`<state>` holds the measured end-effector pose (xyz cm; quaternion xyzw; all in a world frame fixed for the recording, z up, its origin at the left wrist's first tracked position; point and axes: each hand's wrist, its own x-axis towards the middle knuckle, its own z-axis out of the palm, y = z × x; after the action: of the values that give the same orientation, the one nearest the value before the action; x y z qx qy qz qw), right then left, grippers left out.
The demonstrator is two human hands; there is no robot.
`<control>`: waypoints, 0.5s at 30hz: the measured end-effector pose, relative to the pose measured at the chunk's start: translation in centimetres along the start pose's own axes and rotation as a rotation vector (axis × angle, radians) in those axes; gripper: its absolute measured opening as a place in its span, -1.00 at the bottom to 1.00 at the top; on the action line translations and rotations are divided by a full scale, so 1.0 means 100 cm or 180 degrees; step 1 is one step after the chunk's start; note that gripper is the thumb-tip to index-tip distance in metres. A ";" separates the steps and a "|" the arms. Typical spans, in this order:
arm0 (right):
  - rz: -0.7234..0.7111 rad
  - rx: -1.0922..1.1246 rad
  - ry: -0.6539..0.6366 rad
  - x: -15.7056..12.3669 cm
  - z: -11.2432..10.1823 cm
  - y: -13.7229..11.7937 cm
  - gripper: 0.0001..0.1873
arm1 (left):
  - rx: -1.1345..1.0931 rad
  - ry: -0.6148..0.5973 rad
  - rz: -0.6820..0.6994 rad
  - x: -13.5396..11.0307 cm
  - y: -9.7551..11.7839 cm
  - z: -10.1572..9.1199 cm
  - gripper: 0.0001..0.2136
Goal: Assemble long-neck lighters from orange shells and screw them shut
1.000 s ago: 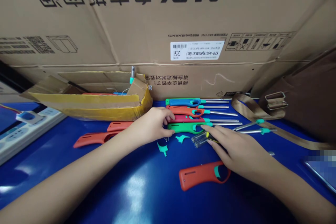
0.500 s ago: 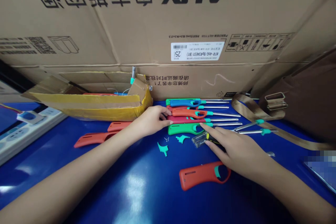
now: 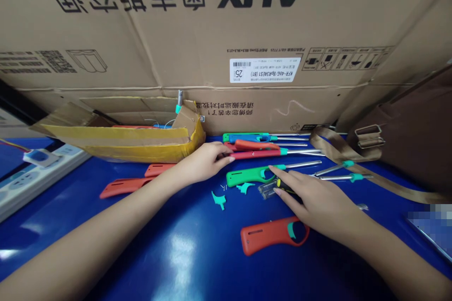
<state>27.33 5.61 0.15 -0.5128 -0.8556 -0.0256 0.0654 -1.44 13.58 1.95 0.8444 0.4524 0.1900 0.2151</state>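
Observation:
With the thumb and fingers of my left hand (image 3: 210, 160) closed on its handle end, a red long-nosed gas lighter (image 3: 256, 154) is tilted among the others in the row. An orange-red lighter (image 3: 259, 145) leans against it from behind. My right hand (image 3: 310, 195) is partly curled round a screwdriver (image 3: 270, 189) with a clear, black and yellow handle. Its index fingertip touches the green lighter (image 3: 245, 176). Two loose turquoise triggers (image 3: 219, 200) and some tiny screws (image 3: 224, 187) lie in front. Nearer me is an orange-red handle shell (image 3: 271, 236) with a turquoise trigger.
Blue and green lighters (image 3: 249, 138) lie at the back of the row. A yellow-taped carton (image 3: 123, 143) holds more parts at left, beside orange handle shells (image 3: 123, 188) and a power strip (image 3: 42, 174). Metal tubes (image 3: 339, 177) and a brown strap (image 3: 395, 186) are at right.
My left hand has shifted the red lighter away from the green one, opening a gap. The orange-red lighter behind has tipped over. My right hand stays nearly where it was.

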 end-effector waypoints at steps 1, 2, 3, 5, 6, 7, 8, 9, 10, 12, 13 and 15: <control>-0.0006 0.0012 -0.0003 0.000 0.000 0.000 -0.49 | -0.0026 -0.0002 -0.0077 0.001 -0.001 -0.001 -0.80; -0.0012 0.0024 -0.0004 0.000 0.000 0.000 -0.49 | -0.0068 0.0002 -0.0162 0.001 -0.001 -0.001 -0.78; -0.0020 0.0040 -0.0007 0.000 -0.001 0.000 -0.49 | -0.0113 0.0012 -0.0237 0.002 -0.003 -0.001 -0.78; -0.0024 0.0078 -0.0001 0.001 -0.001 0.000 -0.49 | -0.0171 0.0043 -0.0314 0.003 -0.005 0.000 -0.80; -0.0020 0.0093 0.0002 0.001 -0.001 0.000 -0.49 | -0.0185 0.0055 -0.0324 0.003 -0.006 0.001 -0.82; -0.0017 0.0102 0.0001 0.001 -0.001 0.000 -0.49 | -0.0201 0.0079 -0.0337 0.003 -0.007 0.002 -0.83; -0.0015 0.0104 -0.0002 0.001 -0.001 0.000 -0.49 | -0.0213 0.0124 -0.0349 0.003 -0.007 0.004 -0.84; -0.0014 0.0099 -0.0008 0.001 -0.001 -0.001 -0.49 | -0.0215 0.0198 -0.0361 0.003 -0.007 0.005 -0.85; -0.0011 0.0091 -0.0018 0.001 -0.001 -0.001 -0.49 | -0.0207 0.0299 -0.0370 0.003 -0.006 0.006 -0.85; -0.0008 0.0079 -0.0041 0.000 -0.001 -0.001 -0.48 | -0.0112 0.0558 -0.0375 0.003 -0.004 0.009 -0.83; -0.0004 0.0070 -0.0052 0.000 -0.002 -0.001 -0.48 | -0.0027 0.0662 -0.0379 0.004 -0.003 0.010 -0.81; 0.0007 0.0053 -0.0071 0.000 -0.002 -0.001 -0.47 | 0.0150 0.0730 -0.0398 0.005 -0.002 0.014 -0.76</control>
<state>27.23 5.54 0.37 -0.5134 -0.8560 -0.0127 0.0601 -0.54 13.84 0.75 0.7921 0.5301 0.2608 0.1535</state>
